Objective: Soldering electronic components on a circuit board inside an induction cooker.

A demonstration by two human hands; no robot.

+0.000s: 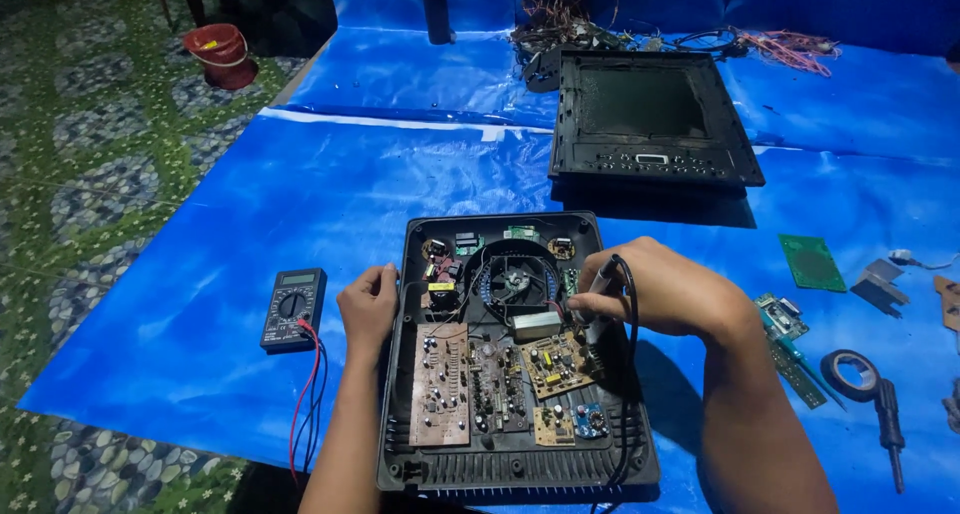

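An opened black appliance casing (420, 454) lies before me on a blue tarp, showing brown circuit boards (440, 384), a round fan (515, 279) and a white block (536, 324). My left hand (368, 306) is closed on the casing's left rim. My right hand (660, 289) holds a thin probe-like tool with a black cable (630, 374) pointed down at the parts right of the fan. A dark multimeter (293, 309) with red and black leads lies left of the casing.
A black top cover with a dark glass panel (650, 114) sits behind. Tangled wires (570, 19) and a dark bottle (437, 9) are at the back. A green board (812, 262), tape roll (850, 374), screwdriver (890, 424) lie right. Red bucket (222, 54) stands on patterned floor.
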